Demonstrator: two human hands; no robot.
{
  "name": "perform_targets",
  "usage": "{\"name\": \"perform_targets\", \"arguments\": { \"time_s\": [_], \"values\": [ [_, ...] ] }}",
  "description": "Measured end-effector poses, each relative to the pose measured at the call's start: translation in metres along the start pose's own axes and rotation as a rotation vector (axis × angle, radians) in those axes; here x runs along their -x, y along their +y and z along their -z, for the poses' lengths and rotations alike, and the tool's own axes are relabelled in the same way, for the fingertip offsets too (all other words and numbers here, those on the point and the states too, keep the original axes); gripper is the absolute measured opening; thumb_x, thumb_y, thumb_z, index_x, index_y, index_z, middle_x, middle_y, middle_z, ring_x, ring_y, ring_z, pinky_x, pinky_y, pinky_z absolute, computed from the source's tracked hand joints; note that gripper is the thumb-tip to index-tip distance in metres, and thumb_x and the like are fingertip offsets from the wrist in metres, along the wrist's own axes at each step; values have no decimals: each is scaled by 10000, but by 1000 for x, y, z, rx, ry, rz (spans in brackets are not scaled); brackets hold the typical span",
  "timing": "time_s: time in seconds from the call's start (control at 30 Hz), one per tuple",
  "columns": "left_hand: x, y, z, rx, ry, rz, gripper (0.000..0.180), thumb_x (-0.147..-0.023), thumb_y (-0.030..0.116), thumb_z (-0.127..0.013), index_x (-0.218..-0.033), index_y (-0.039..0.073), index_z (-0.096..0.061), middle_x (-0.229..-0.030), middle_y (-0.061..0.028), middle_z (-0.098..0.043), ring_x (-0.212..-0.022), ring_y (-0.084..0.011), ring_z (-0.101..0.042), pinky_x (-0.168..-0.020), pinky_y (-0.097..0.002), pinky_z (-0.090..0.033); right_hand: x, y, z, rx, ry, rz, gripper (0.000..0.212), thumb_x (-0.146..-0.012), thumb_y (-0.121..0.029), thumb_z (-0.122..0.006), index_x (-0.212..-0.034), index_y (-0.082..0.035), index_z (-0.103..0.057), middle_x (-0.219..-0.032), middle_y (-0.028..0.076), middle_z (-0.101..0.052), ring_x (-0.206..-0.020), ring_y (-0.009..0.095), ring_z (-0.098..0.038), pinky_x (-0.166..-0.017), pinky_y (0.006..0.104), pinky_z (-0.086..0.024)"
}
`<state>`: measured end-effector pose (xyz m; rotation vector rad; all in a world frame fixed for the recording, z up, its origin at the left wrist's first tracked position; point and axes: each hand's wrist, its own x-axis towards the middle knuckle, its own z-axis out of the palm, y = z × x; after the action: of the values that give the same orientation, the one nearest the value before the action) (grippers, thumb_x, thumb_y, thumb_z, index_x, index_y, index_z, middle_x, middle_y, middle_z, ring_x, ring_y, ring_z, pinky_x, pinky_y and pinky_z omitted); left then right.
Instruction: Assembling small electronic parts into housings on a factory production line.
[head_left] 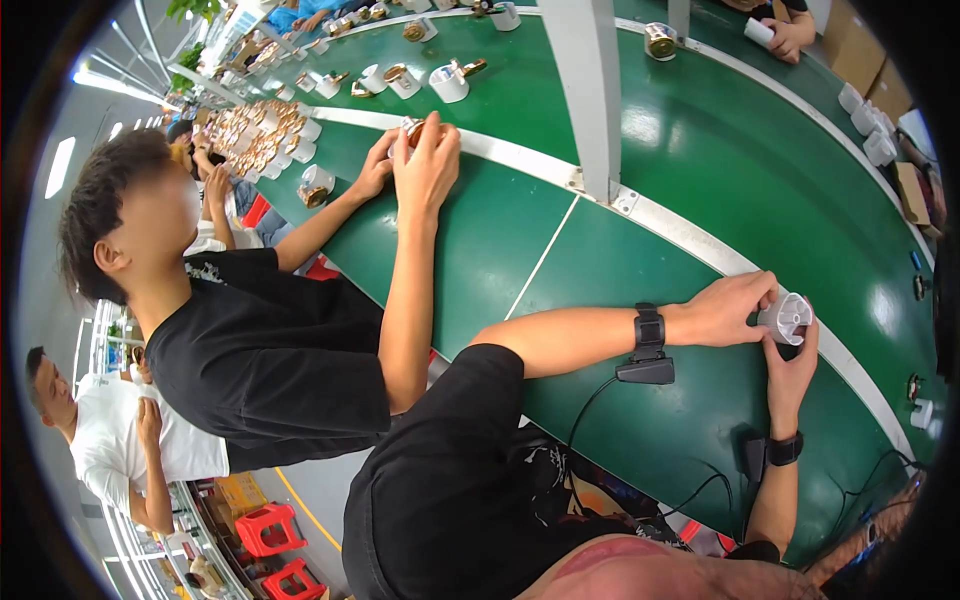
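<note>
Between my hands is a white, cup-shaped plastic part point(788, 315), its ribbed end turned up. My left hand point(722, 308) grips its left side with closed fingers. From below and the right, my right hand point(792, 372) has its fingers wrapped round the same part. Both hands hold it above the green bench, beside the pale metal rail. A black band with a small box and cable circles each of my wrists.
A co-worker's hands point(425, 165) hold a copper-coloured and white piece to my left. A white post point(590, 100) rises from the rail point(690, 238). Several white-and-gold assemblies point(450, 83) stand on the far green belt point(740, 130). Black cables point(700, 490) trail by my arms.
</note>
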<state>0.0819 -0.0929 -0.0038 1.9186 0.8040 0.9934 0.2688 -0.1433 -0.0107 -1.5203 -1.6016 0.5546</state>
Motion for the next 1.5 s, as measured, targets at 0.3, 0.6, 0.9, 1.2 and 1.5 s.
{"name": "perform_targets", "arguments": {
  "time_s": [0.3, 0.6, 0.9, 1.2, 1.5],
  "values": [
    [-4, 1, 0, 2, 37, 35, 355, -746, 63, -768, -982, 31, -504, -860, -76, -574, -793, -183, -584, -731, -299, -505, -8, -11, 0, -51, -17, 83, 719, -703, -68, -784, -1361, -57, -493, -1150, 84, -612, -1005, 186, -563, -910, 310, -448],
    [-5, -4, -5, -15, -3, 49, 417, -722, 27, -780, -1033, 23, -503, -928, -100, -592, -831, -215, -603, -746, -315, -516, -2, -8, 7, -47, 13, 26, 696, -702, -55, -775, -1345, -56, -508, -1035, 76, -626, -909, 158, -579, -798, 287, -470],
    [-9, 8, -1, -141, 69, -64, 640, -674, 62, -828, -1195, 45, -457, -1126, -145, -557, -978, -288, -601, -823, -361, -514, -2, -4, 9, -173, -138, 3, 414, -750, -5, -716, -1151, -26, -611, -926, 74, -646, -821, 147, -595, -753, 283, -469],
    [-8, 13, -6, -1, 85, 72, 678, -668, 57, -821, -1239, 30, -456, -1138, -149, -605, -1067, -280, -621, -896, -367, -503, -2, 0, 10, -159, -80, 116, 259, -767, -27, -709, -1020, -26, -651, -906, 58, -655, -786, 145, -601, -695, 271, -473],
    [-9, 17, -2, -22, -31, 113, 632, -669, 23, -778, -1233, 33, -494, -1156, -151, -624, -1078, -265, -631, -921, -353, -499, -53, 63, 79, 75, 361, -7, 211, -847, -65, -614, -1051, -53, -666, -956, 81, -669, -849, 155, -639, -695, 292, -495]
  ]
}}
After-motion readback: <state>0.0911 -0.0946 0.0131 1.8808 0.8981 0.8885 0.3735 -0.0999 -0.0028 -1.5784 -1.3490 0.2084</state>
